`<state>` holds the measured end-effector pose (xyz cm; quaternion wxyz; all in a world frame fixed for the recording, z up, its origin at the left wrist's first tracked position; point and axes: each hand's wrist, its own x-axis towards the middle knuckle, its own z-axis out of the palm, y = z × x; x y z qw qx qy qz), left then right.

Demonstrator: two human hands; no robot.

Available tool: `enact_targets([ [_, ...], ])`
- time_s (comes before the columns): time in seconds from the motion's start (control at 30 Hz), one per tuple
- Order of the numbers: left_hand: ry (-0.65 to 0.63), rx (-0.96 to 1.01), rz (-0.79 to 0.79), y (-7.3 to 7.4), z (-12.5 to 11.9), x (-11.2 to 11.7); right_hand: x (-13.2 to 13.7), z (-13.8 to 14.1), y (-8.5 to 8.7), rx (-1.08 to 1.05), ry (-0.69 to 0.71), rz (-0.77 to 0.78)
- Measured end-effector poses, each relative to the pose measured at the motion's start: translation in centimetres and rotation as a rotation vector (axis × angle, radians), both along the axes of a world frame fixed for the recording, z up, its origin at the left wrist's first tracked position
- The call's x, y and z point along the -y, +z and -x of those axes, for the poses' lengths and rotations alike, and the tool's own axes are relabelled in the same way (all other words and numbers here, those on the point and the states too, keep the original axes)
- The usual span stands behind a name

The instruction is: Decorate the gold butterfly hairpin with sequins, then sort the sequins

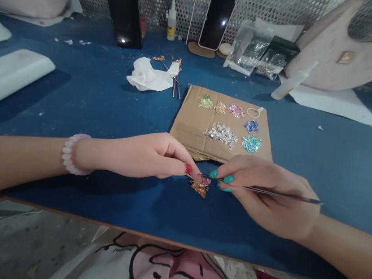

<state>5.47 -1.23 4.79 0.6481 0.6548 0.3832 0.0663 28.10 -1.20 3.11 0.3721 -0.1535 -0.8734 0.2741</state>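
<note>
My left hand, with a bracelet at the wrist, pinches a small gold-coloured ornament with pink stones, just above the blue table. Its fingertips hide part of the ornament. Dark, thin tweezers lie in the closed fingers of my right hand. Their tip meets the ornament beside my left fingertips; whether it grips a stone is too small to tell. Just beyond both hands is a cardboard sheet bearing heaps of clear stones, turquoise stones, blue stones, pink stones, peach stones and green stones.
A crumpled white tissue lies beside thin metal sticks at the back. A glue bottle, a phone and plastic bags line the mesh wall. A white case sits at left; another bottle leans at right.
</note>
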Motion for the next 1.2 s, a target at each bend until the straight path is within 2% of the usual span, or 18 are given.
enact_targets([
  [0.17, 0.022, -0.043, -0.003, 0.28, -0.05, 0.07, -0.01, -0.26, 0.25, 0.052, 0.011, -0.021],
  [0.47, 0.014, -0.011, -0.022, -0.31, 0.08, 0.01, -0.10, 0.07, 0.28, 0.021, 0.014, -0.009],
  [0.8, 0.008, -0.036, -0.023, 0.20, -0.09, 0.06, 0.01, -0.25, 0.15, 0.067, -0.014, -0.011],
  [1.2, 0.006, -0.018, -0.027, 0.00, -0.02, 0.04, -0.26, -0.08, 0.16, 0.033, 0.011, -0.031],
])
